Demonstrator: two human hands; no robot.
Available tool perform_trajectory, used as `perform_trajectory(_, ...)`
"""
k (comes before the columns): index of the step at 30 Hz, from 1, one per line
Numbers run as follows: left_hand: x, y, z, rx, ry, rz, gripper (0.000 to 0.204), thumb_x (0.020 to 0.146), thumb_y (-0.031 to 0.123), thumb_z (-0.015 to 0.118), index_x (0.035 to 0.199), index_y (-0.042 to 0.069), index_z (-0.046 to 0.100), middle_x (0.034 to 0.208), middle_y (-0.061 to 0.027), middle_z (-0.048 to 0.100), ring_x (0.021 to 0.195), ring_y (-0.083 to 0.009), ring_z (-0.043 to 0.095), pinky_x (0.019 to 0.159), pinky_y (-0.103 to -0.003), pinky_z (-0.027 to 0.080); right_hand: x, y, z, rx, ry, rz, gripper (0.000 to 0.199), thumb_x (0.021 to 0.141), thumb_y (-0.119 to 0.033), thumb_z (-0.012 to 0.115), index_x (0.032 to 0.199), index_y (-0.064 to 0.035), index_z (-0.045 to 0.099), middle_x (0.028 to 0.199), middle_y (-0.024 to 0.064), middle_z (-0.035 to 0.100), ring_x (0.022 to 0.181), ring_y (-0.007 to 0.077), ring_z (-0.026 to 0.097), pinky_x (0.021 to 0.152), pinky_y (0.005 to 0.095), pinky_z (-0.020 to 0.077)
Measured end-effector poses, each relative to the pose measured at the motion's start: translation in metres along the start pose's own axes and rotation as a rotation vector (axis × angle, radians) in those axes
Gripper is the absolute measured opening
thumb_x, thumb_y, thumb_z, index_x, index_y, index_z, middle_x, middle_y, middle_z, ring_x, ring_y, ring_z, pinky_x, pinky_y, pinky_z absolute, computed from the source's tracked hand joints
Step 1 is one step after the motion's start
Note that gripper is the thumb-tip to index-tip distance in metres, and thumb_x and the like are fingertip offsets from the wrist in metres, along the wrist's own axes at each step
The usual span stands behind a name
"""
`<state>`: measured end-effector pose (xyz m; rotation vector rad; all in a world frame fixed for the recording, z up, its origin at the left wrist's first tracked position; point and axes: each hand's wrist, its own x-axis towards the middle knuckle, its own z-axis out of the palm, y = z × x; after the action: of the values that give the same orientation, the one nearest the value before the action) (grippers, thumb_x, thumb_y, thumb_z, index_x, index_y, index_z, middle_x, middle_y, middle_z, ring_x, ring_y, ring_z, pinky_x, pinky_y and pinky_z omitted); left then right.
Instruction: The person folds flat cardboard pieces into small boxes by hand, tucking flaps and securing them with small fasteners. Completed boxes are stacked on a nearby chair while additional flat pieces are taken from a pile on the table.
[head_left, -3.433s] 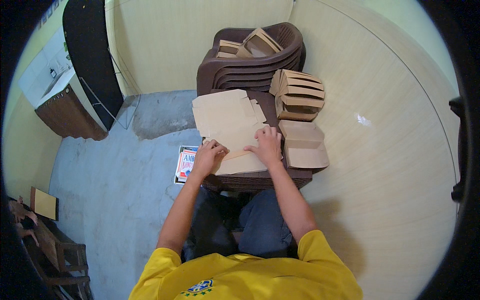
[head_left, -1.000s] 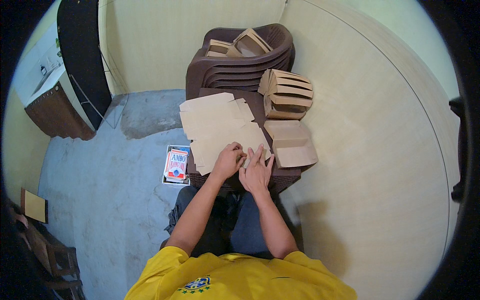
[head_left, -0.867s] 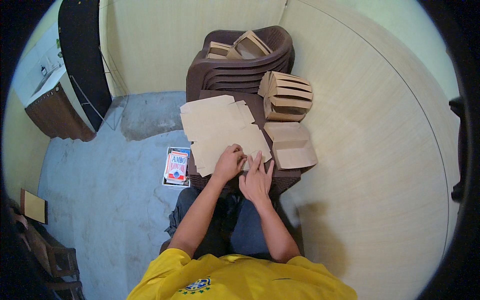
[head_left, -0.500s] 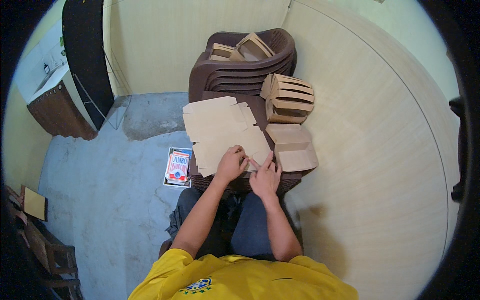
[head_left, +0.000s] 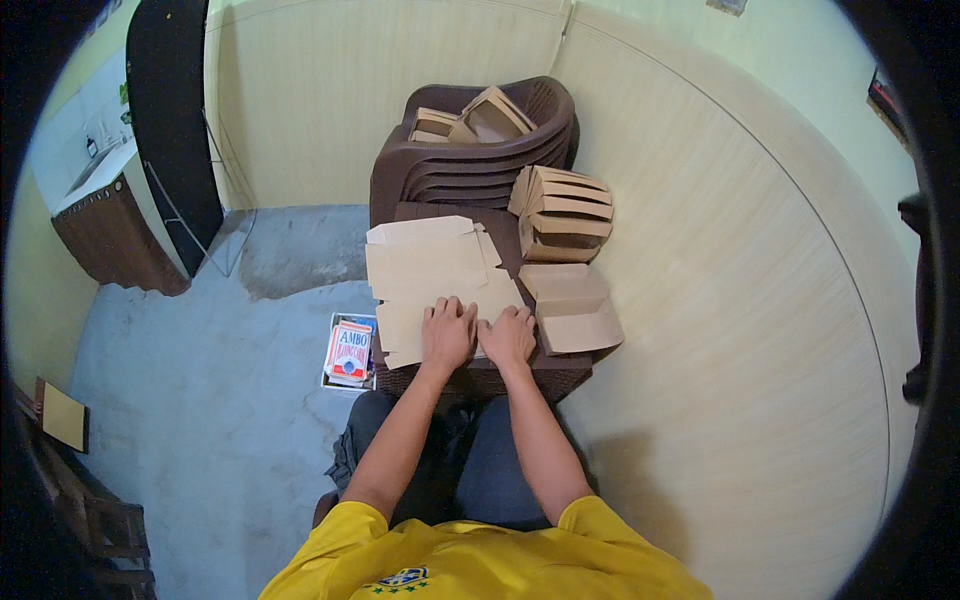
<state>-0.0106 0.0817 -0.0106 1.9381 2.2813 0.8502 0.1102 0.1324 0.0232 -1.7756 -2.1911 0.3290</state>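
Note:
A flat, die-cut cardboard box blank [head_left: 425,262] with notched flaps lies on a brown woven-look surface. Both hands are at its near part, side by side. My left hand [head_left: 449,337] rests over the near edge with its fingers bent down onto the cardboard. Close to its right, my right hand [head_left: 508,338] grips the same edge, fingers curled against the blank. The thumbs and the underside of the edge are mostly hidden. Just right of the blank sits a partly folded open cardboard box [head_left: 578,318].
Behind that box stand several nested folded boxes [head_left: 568,215]. More cardboard boxes [head_left: 490,118] lie in the seat of stacked brown plastic chairs [head_left: 470,165]. On the floor at the left is a white bin [head_left: 327,380] holding a printed packet [head_left: 349,350]. A wooden wall [head_left: 720,300] rises at the right.
My left hand has shifted slightly left and flattened over the blank. My right hand has moved from pointing fingers to curled ones at the near edge. The view has tilted slightly.

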Motion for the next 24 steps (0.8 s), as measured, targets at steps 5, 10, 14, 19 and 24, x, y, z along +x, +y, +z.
perform_trajectory(5,0.003,-0.01,0.007,0.031,-0.015,0.035,0.046,0.1,0.028,0.065,0.143,0.011,0.065,0.161,-0.0168,0.052,0.155,-0.0386,0.042,0.13,-0.058,0.027,0.013,-0.009,0.011,0.05,0.011,0.086,0.07,0.091,-0.048,0.076,0.126,0.0109,0.063,0.141,0.0312,0.058,0.134,0.0442,0.055,0.106,0.0546,0.0523)
perform_trajectory(10,0.007,-0.016,0.017,-0.055,-0.015,-0.015,0.054,0.101,0.026,0.063,0.15,0.003,0.057,0.16,-0.0196,0.054,0.157,-0.0377,0.041,0.132,-0.056,0.025,0.021,0.002,0.017,0.204,0.029,-0.135,0.06,0.091,-0.039,0.073,0.125,0.0102,0.064,0.125,0.0308,0.067,0.125,0.0452,0.061,0.105,0.0541,0.0508)
perform_trajectory(14,0.007,-0.023,0.015,-0.121,0.033,-0.037,0.052,0.1,0.02,0.061,0.151,0.007,0.057,0.158,-0.0237,0.056,0.15,-0.039,0.049,0.129,-0.056,0.032,-0.015,0.005,0.032,0.264,0.207,-0.526,0.048,0.094,-0.029,0.07,0.124,0.0082,0.064,0.126,0.0287,0.069,0.121,0.046,0.062,0.105,0.0546,0.0497)
perform_trajectory(19,0.015,-0.039,-0.004,-0.191,-0.058,0.042,0.045,0.099,0.022,0.066,0.144,0.018,0.067,0.156,-0.0186,0.059,0.146,-0.0367,0.054,0.122,-0.054,0.043,-0.055,0.011,0.014,0.176,0.169,-0.7,0.059,0.097,-0.027,0.069,0.144,0.0041,0.053,0.133,0.0287,0.068,0.125,0.0476,0.06,0.11,0.0556,0.0467)
perform_trajectory(24,0.009,-0.032,-0.01,-0.128,-0.096,0.046,0.043,0.102,0.031,0.067,0.143,0.021,0.07,0.159,-0.0137,0.057,0.149,-0.0348,0.051,0.123,-0.05,0.042,-0.044,0.023,-0.006,0.657,-0.123,-0.442,0.074,0.107,-0.038,0.061,0.161,0.003,0.032,0.133,0.0265,0.072,0.133,0.0431,0.06,0.115,0.0534,0.0434)
